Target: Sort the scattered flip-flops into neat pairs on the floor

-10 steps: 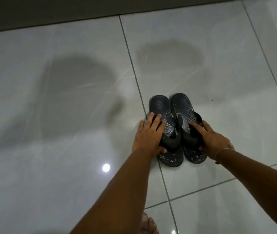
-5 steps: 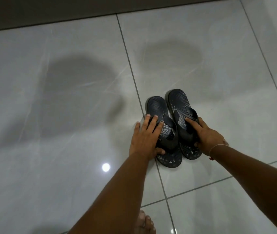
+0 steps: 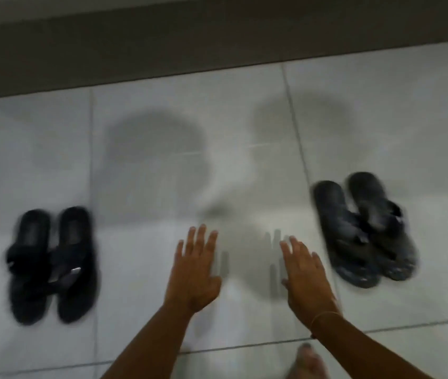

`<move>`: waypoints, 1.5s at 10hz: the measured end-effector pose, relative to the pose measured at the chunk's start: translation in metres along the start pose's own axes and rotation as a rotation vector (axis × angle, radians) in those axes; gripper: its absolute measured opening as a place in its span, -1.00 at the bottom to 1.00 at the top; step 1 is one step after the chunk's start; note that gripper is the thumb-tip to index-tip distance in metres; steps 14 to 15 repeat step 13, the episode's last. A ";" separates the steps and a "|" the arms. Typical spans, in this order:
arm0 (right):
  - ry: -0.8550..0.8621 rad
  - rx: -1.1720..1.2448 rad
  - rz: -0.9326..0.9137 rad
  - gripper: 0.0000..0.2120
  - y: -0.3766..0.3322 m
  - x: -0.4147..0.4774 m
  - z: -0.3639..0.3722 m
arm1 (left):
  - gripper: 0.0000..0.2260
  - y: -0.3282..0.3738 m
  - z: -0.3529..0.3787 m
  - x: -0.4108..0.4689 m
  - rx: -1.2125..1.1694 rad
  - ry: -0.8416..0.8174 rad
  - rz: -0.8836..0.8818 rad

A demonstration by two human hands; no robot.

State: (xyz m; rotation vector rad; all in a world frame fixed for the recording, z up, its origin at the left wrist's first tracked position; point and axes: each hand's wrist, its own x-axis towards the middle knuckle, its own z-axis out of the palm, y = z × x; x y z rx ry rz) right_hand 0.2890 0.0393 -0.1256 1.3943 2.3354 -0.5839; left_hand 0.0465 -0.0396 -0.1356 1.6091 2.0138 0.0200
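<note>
While both arms reach forward over the pale tiled floor (image 3: 146,269), neither hand has hold of anything. The left hand (image 3: 194,272) is spread flat, palm down, fingers fanned and apart, over bare tile. The right hand (image 3: 306,274) is likewise flat with fingers extended, a thin bracelet (image 3: 324,317) round its wrist. Whether the palms touch the floor or hang just above it cannot be told; the picture is smeared by motion.

Taking the left hand as the landmark: the black pair of flip-flops (image 3: 53,263) lies well apart to its left, the two sandals side by side and touching, toes pointing away from the person, with a small pale tag on the strap of the one nearer the hand. The dark grey pair of flip-flops (image 3: 365,233) lies to the landmark's right, beyond the right hand and near it but not touching it, its two sandals also side by side and slightly angled, with pale speckles on the heels. The right hand sits between the landmark and this pair. Far beyond the left hand runs a dark wall base (image 3: 162,47). Below and to the right of it, at the bottom edge, a bare foot (image 3: 306,362) shows on the tile.
</note>
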 end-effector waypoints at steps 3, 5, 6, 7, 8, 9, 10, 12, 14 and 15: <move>-0.133 0.175 -0.460 -0.14 -0.367 0.050 0.065 | -0.08 -0.367 -0.116 -0.158 0.288 -0.140 -0.459; -0.163 0.012 -0.559 -0.02 -0.454 0.078 0.110 | 0.01 -0.430 -0.088 -0.164 0.344 -0.294 -0.334; -0.121 -0.080 -0.506 -0.02 -0.466 0.076 0.125 | -0.02 -0.436 -0.075 -0.157 0.290 -0.211 -0.310; -0.107 -0.103 -0.448 -0.05 -0.472 0.074 0.131 | -0.01 -0.440 -0.068 -0.156 0.251 -0.161 -0.320; -0.101 -0.094 -0.414 -0.05 -0.475 0.075 0.134 | 0.00 -0.446 -0.066 -0.156 0.232 -0.125 -0.301; -0.099 -0.107 -0.399 0.00 -0.478 0.077 0.136 | 0.01 -0.450 -0.070 -0.152 0.239 -0.130 -0.287; -0.128 -0.134 -0.367 0.06 -0.480 0.079 0.138 | 0.00 -0.450 -0.074 -0.147 0.257 -0.146 -0.276; -0.051 -0.096 -0.485 0.01 -0.450 0.065 0.104 | 0.01 -0.412 -0.088 -0.152 0.298 -0.105 -0.321; 0.050 -0.063 -0.441 -0.02 -0.391 0.020 0.063 | -0.08 -0.352 -0.106 -0.179 0.101 0.055 -0.429; 0.050 -0.063 -0.441 -0.02 -0.391 0.020 0.063 | -0.08 -0.352 -0.106 -0.179 0.101 0.055 -0.429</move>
